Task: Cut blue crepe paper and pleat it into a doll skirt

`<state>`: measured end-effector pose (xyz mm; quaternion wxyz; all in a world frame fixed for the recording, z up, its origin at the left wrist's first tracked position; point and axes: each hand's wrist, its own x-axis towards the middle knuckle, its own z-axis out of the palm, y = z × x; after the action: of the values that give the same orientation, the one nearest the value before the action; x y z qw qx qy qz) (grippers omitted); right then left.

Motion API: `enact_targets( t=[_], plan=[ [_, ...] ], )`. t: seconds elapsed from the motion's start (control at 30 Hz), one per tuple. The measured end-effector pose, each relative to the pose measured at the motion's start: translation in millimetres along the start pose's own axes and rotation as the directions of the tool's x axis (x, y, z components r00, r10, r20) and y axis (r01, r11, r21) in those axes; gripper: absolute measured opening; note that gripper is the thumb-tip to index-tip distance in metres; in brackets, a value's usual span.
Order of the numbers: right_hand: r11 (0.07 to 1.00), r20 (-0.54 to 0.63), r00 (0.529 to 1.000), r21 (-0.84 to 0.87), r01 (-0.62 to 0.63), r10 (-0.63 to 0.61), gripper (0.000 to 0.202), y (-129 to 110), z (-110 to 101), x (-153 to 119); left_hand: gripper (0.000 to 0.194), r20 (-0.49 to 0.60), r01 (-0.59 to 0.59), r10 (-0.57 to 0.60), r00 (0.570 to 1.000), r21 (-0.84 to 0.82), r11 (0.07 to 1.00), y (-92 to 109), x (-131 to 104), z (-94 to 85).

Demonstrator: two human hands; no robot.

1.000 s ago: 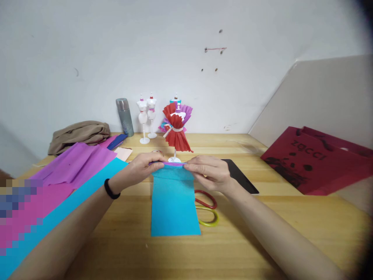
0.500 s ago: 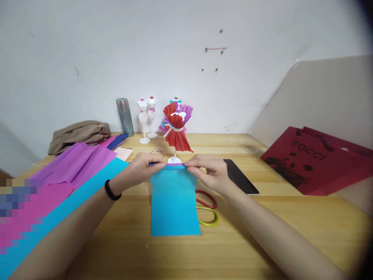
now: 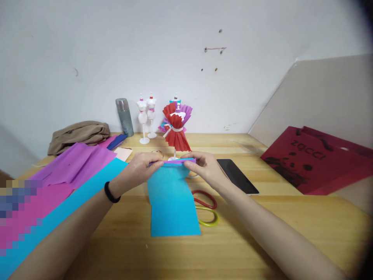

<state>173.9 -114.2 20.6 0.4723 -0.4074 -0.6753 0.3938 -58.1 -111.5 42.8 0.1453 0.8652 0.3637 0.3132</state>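
A blue crepe paper sheet (image 3: 175, 210) hangs toward me, its near part lying on the wooden table. Its far edge is folded into a narrow strip with purple paper (image 3: 175, 161) showing along it. My left hand (image 3: 145, 166) pinches the left end of this fold between thumb and fingers. At the other end, my right hand (image 3: 202, 166) grips the fold, whose purple and blue layers show between thumb and forefinger. Scissors with red and yellow handles (image 3: 207, 217) lie partly under the sheet's right side; their blades are hidden.
Right behind my hands stands a small dress form in a red pleated paper dress (image 3: 178, 136). Two white dress forms (image 3: 142, 118) and a flask (image 3: 124, 118) are farther back. Purple paper (image 3: 78, 163) and brown cloth (image 3: 81, 134) lie left. A black tablet (image 3: 237, 175) and red bag (image 3: 317, 163) are right.
My right hand has shifted slightly left and turned, so more of the purple fold's right end shows. The upper part of the blue sheet has skewed left. My left hand has barely moved.
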Motion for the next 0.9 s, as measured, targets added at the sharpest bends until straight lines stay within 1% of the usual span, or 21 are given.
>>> enact_targets(
  t=[0.1,0.27,0.37,0.6,0.67,0.77,0.83,0.9],
  plan=[
    [1.000,0.006,1.000,-0.014,-0.018,0.018,0.030,0,2,0,0.025,0.000,-0.006,0.006,1.000,0.020,1.000,1,0,1.1],
    [0.997,0.010,0.999,-0.064,0.032,-0.032,0.032,-1,2,-1,0.026,-0.006,-0.002,0.003,1.000,0.044,0.999,1,1,-0.2],
    [0.995,0.000,0.999,-0.090,0.034,-0.034,0.028,1,2,0,0.028,-0.006,-0.007,0.008,1.000,0.054,0.998,2,1,-0.6],
    [1.000,-0.020,1.000,0.005,-0.017,0.017,0.023,4,3,2,0.028,-0.007,-0.011,0.011,1.000,0.069,0.998,2,1,-0.1],
    [0.999,-0.024,0.999,0.028,-0.023,0.024,0.023,4,4,2,0.027,0.003,0.014,-0.014,1.000,0.039,0.999,0,1,0.1],
    [0.999,-0.044,0.999,0.034,-0.026,0.028,0.022,4,4,3,0.028,0.019,0.088,-0.087,0.996,-0.080,0.993,-6,1,-0.1],
    [0.999,-0.079,0.996,0.042,-0.026,0.029,0.023,4,3,4,0.037,0.031,0.162,-0.159,0.987,-0.153,0.975,-13,1,-0.7],
    [0.997,-0.121,0.992,0.064,-0.036,0.044,0.024,6,1,5,0.046,0.053,0.247,-0.242,0.969,-0.248,0.937,-19,1,-1.0]
  ],
)
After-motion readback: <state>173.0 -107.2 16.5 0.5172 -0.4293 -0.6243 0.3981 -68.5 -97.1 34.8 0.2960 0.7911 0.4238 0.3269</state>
